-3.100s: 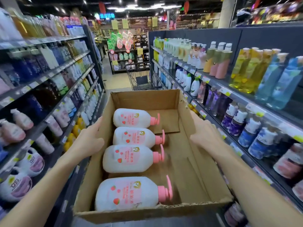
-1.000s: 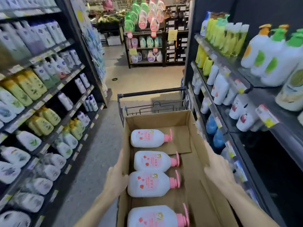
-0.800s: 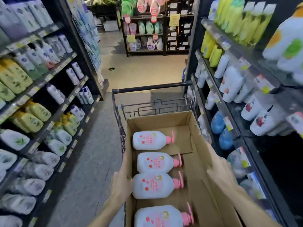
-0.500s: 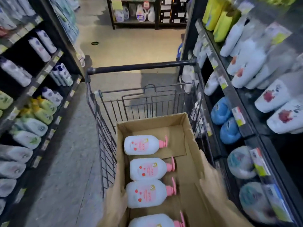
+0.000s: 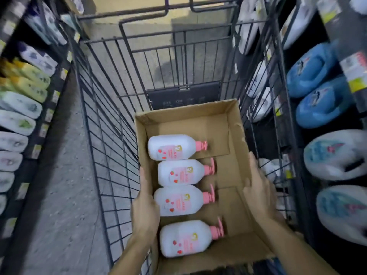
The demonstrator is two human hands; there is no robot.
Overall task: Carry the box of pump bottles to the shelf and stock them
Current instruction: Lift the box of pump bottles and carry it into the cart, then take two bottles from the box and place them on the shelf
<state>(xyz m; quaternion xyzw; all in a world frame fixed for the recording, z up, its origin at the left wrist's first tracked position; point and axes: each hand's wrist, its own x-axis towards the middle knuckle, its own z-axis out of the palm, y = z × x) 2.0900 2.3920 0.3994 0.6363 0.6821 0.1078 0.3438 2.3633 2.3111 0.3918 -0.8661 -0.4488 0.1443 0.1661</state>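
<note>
An open cardboard box (image 5: 234,139) sits low inside a black wire shopping cart (image 5: 111,108), against the cart's right side. Several white pump bottles (image 5: 179,200) with pink pumps and strawberry labels lie on their sides in a row along the box's left half. My left hand (image 5: 145,207) grips the box's left wall. My right hand (image 5: 258,189) grips the right wall, fingers over the rim. The right half of the box holds nothing.
Shelves line both sides of a narrow aisle. On the left stand white and yellow bottles (image 5: 23,108). On the right sit blue refill pouches (image 5: 315,84) and large white jugs (image 5: 337,153). Grey floor (image 5: 59,195) shows left of the cart.
I have walked up the aisle to the cart, and the box has come down from above its rim into the basket. The view has tilted steeply downward.
</note>
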